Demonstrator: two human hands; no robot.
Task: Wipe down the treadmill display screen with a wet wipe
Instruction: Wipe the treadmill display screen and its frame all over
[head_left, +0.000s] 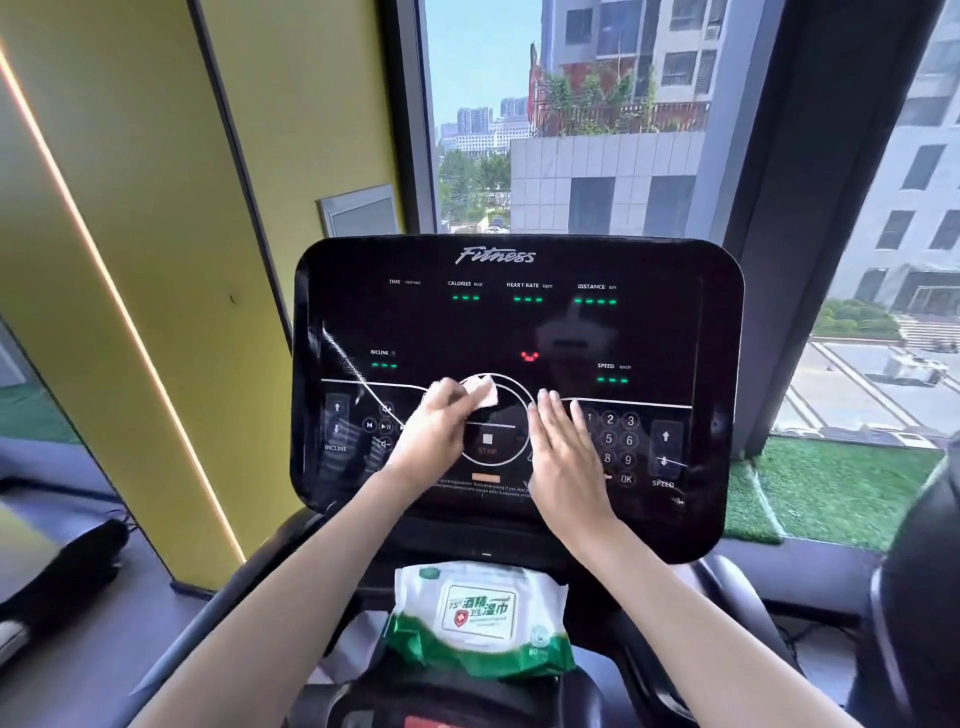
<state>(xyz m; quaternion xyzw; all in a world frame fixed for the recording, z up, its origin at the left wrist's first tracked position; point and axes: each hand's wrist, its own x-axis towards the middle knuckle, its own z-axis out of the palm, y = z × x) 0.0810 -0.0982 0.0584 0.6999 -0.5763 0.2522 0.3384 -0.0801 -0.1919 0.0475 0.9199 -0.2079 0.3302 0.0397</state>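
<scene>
The black treadmill display screen fills the middle of the view, tilted toward me, with green and red readouts lit. My left hand grips a small folded white wet wipe and presses it on the screen at the upper left of the round STOP ring. My right hand lies flat on the screen with fingers stretched out, just left of the number keypad, holding nothing. Both forearms reach up from the bottom of the view.
A green and white wet wipe pack rests on the console ledge below the screen. A yellow wall panel stands on the left, a large window behind the screen. Another dark machine is at the right edge.
</scene>
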